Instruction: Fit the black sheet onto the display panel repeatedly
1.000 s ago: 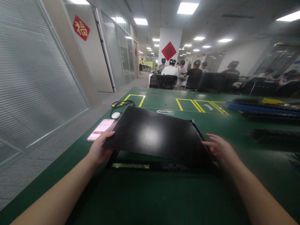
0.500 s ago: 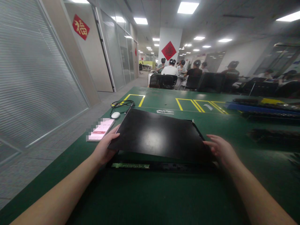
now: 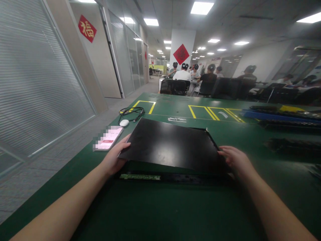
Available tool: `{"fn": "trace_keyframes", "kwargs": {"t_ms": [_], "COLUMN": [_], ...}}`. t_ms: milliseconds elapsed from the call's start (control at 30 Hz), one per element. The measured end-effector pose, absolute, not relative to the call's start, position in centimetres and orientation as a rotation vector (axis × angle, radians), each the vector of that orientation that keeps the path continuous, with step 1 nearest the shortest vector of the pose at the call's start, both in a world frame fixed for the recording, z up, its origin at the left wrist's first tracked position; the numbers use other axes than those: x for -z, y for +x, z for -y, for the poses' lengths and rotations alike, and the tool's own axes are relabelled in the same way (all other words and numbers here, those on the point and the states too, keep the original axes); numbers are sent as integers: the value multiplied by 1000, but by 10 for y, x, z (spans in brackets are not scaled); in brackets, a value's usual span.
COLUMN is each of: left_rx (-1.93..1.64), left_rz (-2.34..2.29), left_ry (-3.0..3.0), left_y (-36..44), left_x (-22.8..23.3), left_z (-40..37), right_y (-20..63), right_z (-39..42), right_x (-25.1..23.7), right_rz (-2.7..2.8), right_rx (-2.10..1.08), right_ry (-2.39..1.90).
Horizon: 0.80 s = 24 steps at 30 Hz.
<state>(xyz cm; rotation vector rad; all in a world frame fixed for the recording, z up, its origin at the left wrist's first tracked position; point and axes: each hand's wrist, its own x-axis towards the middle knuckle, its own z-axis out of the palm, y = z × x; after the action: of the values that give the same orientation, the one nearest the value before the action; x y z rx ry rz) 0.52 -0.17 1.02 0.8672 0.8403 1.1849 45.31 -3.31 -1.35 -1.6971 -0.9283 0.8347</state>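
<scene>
Left hand (image 3: 115, 160) grips black panel (image 3: 170, 144) spanning toward right hand (image 3: 237, 162), whose hold is unclear; frame (image 3: 190, 178) below bears green board (image 3: 140, 177).

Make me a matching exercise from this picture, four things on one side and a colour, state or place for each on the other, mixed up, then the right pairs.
Things:
1. Panel
2. Phone
3. Cable
4. Circuit board

Descriptions:
A. In loops on the table
B. A narrow green strip
C. Black and tilted, left hand holding its edge
D. Lit up pink

Right pairs: 1-C, 2-D, 3-A, 4-B.
</scene>
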Motion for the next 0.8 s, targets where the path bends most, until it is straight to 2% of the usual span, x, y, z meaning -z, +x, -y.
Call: {"fn": "trace_keyframes", "kwargs": {"t_ms": [800], "left_rx": [-1179], "left_rz": [-897], "left_ry": [863], "left_y": [11], "left_x": [-14], "left_z": [5], "right_y": [442], "right_z": [40], "right_x": [5], "right_rz": [1187], "right_rx": [-716], "right_ry": [-1949]}}
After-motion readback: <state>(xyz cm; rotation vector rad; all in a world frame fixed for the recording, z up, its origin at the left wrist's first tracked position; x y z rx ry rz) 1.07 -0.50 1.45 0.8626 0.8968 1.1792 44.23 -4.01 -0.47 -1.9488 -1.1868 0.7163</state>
